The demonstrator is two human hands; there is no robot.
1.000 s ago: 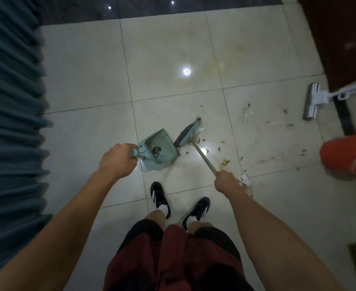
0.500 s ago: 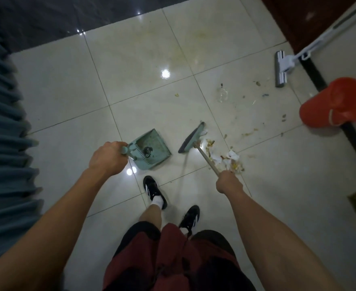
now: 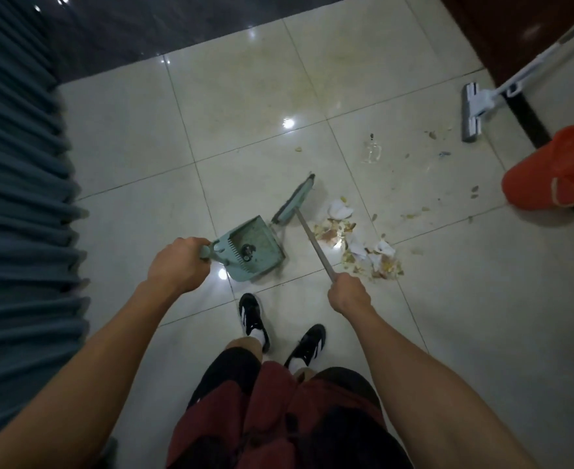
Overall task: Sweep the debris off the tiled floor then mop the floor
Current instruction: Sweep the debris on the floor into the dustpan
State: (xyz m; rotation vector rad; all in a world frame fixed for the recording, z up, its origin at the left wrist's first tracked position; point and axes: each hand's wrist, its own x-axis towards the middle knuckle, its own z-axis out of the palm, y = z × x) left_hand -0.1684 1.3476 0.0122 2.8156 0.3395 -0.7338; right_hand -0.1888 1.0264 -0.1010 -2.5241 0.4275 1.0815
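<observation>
Since last frame your broom [image 3: 295,200] head sits closer to dustpan [image 3: 251,248] | debris [image 3: 358,243] piled right of handle | left hand [image 3: 177,264] grips dustpan handle | right hand [image 3: 349,293] grips broom.

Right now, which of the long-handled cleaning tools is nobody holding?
The white mop, lying by the red bucket at the far right. The broom is gripped by the right hand, and the left hand holds the dustpan.

Glossy pale tiles [image 3: 465,333], blue curtain [image 3: 18,214]
</observation>
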